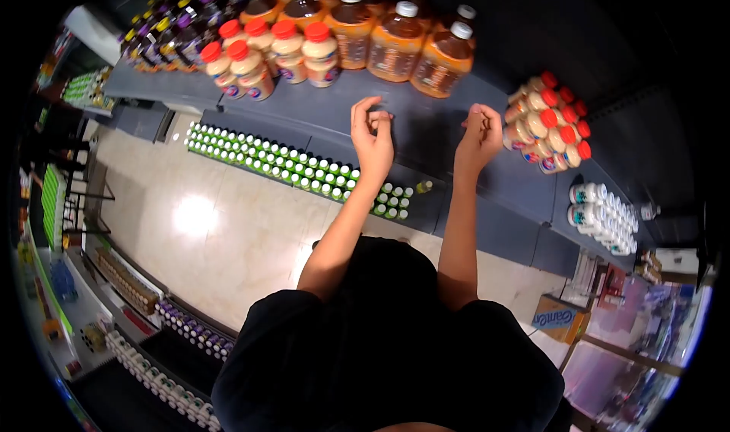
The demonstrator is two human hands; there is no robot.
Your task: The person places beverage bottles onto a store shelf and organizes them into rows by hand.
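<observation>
- The left hand [372,131] hangs over the dark shelf [293,114], fingers loosely curled, thumb apart from them; no item shows in it.
- The right hand [479,131] is level with it, fingers bent in toward the thumb; I cannot tell whether the fingertips meet, and no held item shows.
- On the far side of the shelf, beyond the hands, stand big orange bottles [395,46]; the left red-capped bottles [251,73] are beside them, nearer the left hand.
- The right red-capped bottles [541,124] sit in a tight cluster just right of the right hand, with white cans [602,213] farther right.
- Lower down, rows of green bottles [304,172] run beneath the left forearm, one small bottle [424,186] apart at their right end.
- A sideways swing of the right hand could topple the right cluster, since its bottles stand so close that one might push the next.
- A low left forearm could brush the green bottles' caps and tip some.
- Pulling one big bottle could jostle its neighbours, being closely packed.
</observation>
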